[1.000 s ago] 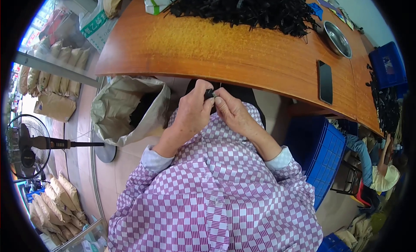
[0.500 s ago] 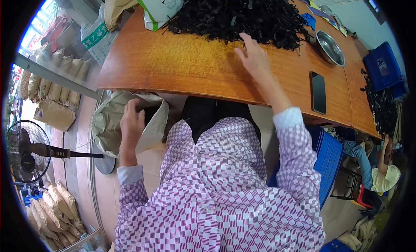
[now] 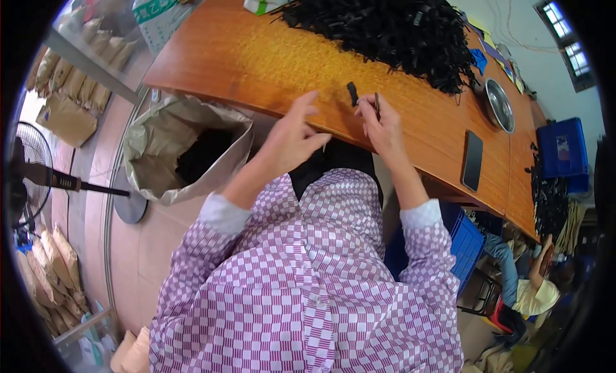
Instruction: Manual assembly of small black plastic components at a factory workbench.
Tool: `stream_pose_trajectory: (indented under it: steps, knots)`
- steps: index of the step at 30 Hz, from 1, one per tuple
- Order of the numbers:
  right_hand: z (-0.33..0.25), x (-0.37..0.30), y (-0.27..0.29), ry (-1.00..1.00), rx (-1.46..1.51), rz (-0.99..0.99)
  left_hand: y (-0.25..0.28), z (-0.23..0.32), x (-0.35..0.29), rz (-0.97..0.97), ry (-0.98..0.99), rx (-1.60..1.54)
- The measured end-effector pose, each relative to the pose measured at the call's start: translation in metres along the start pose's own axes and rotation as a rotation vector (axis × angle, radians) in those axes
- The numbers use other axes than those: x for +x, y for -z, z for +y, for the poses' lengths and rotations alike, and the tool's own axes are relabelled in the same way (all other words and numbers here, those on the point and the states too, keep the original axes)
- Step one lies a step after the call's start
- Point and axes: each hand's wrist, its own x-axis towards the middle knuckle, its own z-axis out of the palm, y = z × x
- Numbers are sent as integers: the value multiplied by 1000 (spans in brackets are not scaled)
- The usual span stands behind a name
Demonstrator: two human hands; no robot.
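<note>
- Right hand (image 3: 384,129): fingers drawn together around a slender dark item (image 3: 377,105); tips at the lower end of a small, flat black piece (image 3: 351,93). Whether they clamp it, cannot tell.
- Left hand (image 3: 289,142): fingers apart, nothing seen in them.
- The piece is near the front edge of the brown wooden table (image 3: 430,142), before a heap of black, strip-like parts (image 3: 385,36).
- Judgement: step in hand appears to be picking up one piece; next move calls for a secure pinch.

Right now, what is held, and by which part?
Right hand: a thin dark rod, below its tip; perhaps also the black strip. Left hand: apparently nothing.
</note>
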Motion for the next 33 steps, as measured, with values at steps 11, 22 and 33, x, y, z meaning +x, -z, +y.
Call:
stream_pose_trajectory:
  steps: [11,22,33]
  knots:
    - [-33,-63,-27,-274,523,-132,-27,-13,-6,-159,26,-93]
    - [-43,-82,-10,-288,316,-204,-35,8,-17,-96,50,-182]
    - [-36,-90,-11,-216,254,-250,-44,-5,-16,-96,-161,278]
